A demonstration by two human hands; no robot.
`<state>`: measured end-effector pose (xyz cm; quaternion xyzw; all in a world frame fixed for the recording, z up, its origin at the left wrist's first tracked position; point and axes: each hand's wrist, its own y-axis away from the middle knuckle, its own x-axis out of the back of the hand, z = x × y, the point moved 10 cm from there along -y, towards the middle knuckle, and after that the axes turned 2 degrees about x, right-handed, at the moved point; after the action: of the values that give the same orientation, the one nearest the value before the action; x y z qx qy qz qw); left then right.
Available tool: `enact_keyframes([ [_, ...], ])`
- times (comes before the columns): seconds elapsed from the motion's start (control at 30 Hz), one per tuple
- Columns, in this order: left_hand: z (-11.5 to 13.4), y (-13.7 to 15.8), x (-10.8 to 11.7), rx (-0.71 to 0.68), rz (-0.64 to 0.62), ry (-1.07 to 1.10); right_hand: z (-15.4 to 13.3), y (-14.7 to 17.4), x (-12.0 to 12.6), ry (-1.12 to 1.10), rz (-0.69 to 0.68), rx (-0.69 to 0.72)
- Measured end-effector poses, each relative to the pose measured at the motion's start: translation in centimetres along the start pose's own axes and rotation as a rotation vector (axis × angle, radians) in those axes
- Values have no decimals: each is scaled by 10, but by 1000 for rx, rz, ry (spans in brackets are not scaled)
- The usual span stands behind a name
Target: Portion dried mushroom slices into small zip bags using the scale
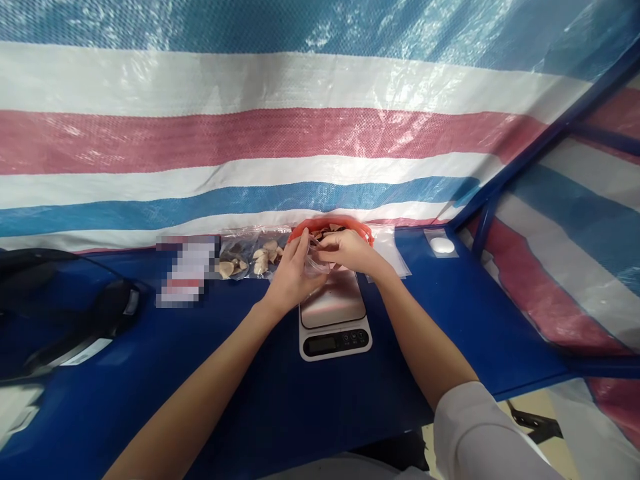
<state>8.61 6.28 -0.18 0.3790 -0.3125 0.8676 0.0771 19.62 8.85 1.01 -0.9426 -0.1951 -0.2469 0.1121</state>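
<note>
Over the back of a white kitchen scale [334, 303], my two hands meet at a clear plastic bag [314, 265]. My left hand [294, 270] grips the bag from the left. My right hand [347, 250] has its fingers pinched at the bag's mouth; what they hold inside is too small to make out. Just behind the hands lies a red bag or basket [327, 220] with dark and pale pieces in it. To the left, clear bags hold pale dried slices [267, 257] and tan chunks [233, 267].
Flat empty clear bags [390, 250] lie right of the red container. Farther right is a small bag with a white round item [443, 245]. A blurred-out paper [187, 270] and a black strapped item [85, 313] lie left on the blue table [200, 360]. Striped sheeting [250, 140] hangs behind.
</note>
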Motion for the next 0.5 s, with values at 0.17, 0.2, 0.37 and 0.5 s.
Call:
enact_keyframes([
  [0.17, -1, -3, 10, 50, 41, 2, 2, 3, 10, -51, 34, -68],
  [0.2, -1, -3, 12, 54, 49, 8, 1, 4, 13, -48, 32, -77],
  [0.37, -1, -5, 13, 42, 64, 12, -14, 9, 36, 109, 150, 12],
  [0.5, -1, -5, 9, 38, 55, -37, -34, 17, 47, 166, 276, 112],
])
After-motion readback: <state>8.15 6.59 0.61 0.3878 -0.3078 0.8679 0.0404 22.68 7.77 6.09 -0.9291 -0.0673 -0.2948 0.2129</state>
